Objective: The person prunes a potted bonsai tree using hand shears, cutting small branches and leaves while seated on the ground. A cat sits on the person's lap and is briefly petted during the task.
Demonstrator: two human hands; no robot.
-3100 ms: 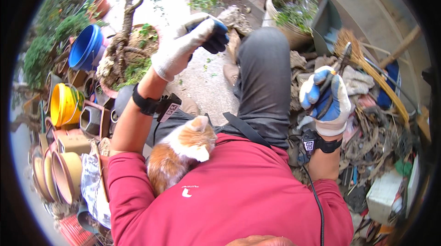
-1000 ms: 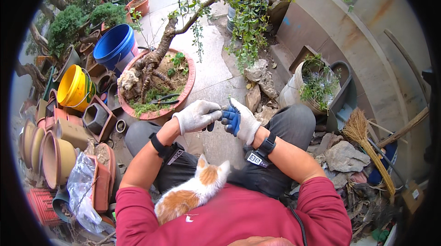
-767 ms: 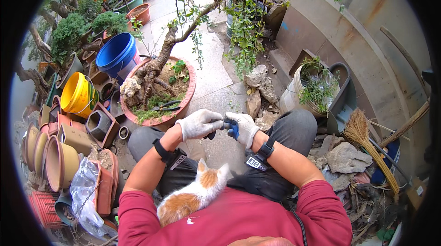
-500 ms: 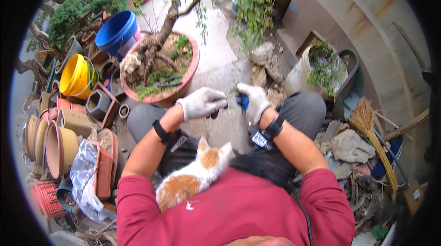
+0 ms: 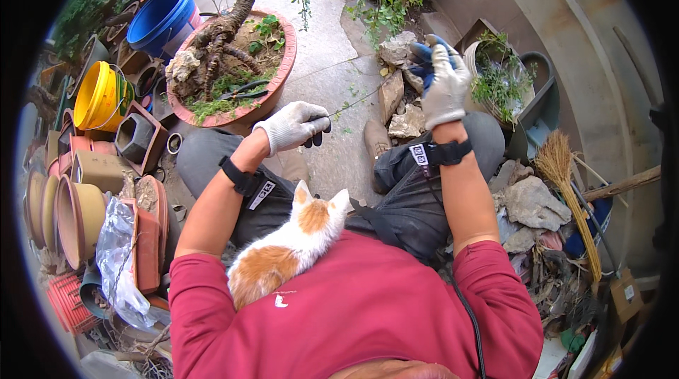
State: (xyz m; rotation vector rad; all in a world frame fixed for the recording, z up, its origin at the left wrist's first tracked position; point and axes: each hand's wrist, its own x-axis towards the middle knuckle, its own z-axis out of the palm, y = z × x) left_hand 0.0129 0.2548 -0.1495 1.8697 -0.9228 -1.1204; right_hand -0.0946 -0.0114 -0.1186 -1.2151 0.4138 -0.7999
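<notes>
My left hand, in a white knitted glove with dark fingertips, is closed on one end of a thin green stem. Bearing a few tiny leaves, the stem slants up and right over the paving. Its far end is hard to make out. My right hand, gloved in white with a blue palm, is raised above the rocks at right. Its fingers are bent and apart, and I see nothing in them. A white and orange kitten lies on my lap, against my red shirt.
Ahead on the left stands a round pot with a thick-trunked bonsai and dark-handled shears. Buckets and stacked pots fill the left side. At right are a white bucket of cut greenery, rocks and a straw broom.
My right hand has moved up and right, away from my left, and its fingers have spread. The left hand has shifted slightly down and left. A stem now shows stretching from it.
</notes>
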